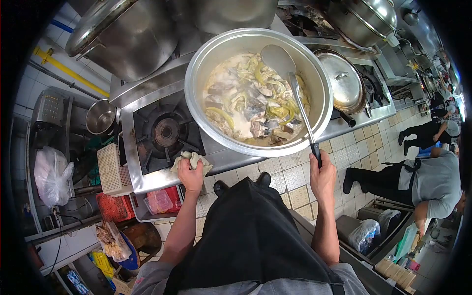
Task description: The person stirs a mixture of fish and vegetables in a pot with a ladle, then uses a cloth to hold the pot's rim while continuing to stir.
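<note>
Stew (pixel 241 105) lies in the wide pot (pixel 196 93), whose base is hidden. The right hand (pixel 322 179) grips the black-handled ladle (pixel 278 60) across the rim. The left hand (pixel 191 175) is closed on a crumpled cloth (pixel 205 166), seemingly touching the stove (pixel 147 183), fingertips partly obscured.

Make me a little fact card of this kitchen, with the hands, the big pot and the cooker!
Left hand: holds a crumpled cream cloth by the steel cooker's edge
Right hand: holds a long, black-handled metal spoon
Big round silver metal pot: has pale, soupy food with yellow-green pieces
Left of pot: black burner
Right of pot: round metal lid on pan
Nearby: person in grey top
</note>
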Tool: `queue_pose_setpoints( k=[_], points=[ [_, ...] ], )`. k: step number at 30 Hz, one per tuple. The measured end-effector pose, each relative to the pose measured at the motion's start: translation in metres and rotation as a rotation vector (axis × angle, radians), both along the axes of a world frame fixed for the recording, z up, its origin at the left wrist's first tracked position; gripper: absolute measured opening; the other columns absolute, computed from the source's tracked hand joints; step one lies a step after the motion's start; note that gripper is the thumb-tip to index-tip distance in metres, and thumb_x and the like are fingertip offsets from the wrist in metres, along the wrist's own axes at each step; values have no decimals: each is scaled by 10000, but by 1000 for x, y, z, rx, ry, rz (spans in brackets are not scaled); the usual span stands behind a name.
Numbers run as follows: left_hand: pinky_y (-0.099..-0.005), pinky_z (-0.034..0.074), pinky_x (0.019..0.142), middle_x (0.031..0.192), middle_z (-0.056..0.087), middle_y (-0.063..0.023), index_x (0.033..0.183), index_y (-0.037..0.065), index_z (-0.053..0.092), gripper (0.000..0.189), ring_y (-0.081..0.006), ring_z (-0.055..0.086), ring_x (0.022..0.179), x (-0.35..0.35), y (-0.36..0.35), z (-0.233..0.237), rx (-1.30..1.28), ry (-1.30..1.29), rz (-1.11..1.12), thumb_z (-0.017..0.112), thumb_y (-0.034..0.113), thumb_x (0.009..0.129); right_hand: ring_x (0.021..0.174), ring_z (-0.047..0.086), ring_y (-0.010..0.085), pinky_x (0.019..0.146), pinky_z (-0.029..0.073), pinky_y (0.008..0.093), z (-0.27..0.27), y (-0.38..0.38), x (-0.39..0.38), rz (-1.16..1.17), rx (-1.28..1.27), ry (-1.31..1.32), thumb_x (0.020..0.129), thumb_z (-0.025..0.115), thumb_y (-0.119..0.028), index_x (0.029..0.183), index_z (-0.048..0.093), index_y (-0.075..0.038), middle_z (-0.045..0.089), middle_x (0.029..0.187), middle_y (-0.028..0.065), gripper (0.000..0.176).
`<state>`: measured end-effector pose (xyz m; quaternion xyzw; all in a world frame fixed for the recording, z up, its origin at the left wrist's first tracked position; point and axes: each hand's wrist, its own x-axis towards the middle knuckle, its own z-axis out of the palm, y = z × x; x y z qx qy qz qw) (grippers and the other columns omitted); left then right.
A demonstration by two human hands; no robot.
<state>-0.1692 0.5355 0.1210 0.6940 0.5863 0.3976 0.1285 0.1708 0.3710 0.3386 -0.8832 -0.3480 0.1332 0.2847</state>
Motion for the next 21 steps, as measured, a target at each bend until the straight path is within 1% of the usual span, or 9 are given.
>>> queue_pose_setpoints(
  k=[12,18,20,21],
  points=[
    [-426,442,676,799,531,-130,792,7,537,314,-306,533,731,0,0,1,5,8,7,808,165,767,741,635,478,659,480,494,-2,0,0,-9,17,-6,979,607,-205,1054,646,0,630,750,274,222],
    [-423,444,676,797,533,-131,794,6,539,323,-303,537,731,0,0,-1,-3,-8,21,817,166,759,704,653,432,651,489,463,7,-6,7,12,55,25,960,641,-209,1122,682,-19,644,753,253,253],
    [-423,445,677,798,535,-132,796,6,539,323,-304,541,733,1,0,-2,-14,-11,29,818,164,758,684,661,400,644,492,448,27,-9,11,72,-43,-54,940,667,-208,1142,697,-45,657,756,232,262],
    [-425,447,679,801,539,-134,799,5,541,321,-308,546,737,1,1,-3,2,-22,22,818,162,759,692,665,396,637,496,452,33,-10,14,92,-45,-94,913,692,-195,1125,710,-67,676,787,215,248]
  ],
)
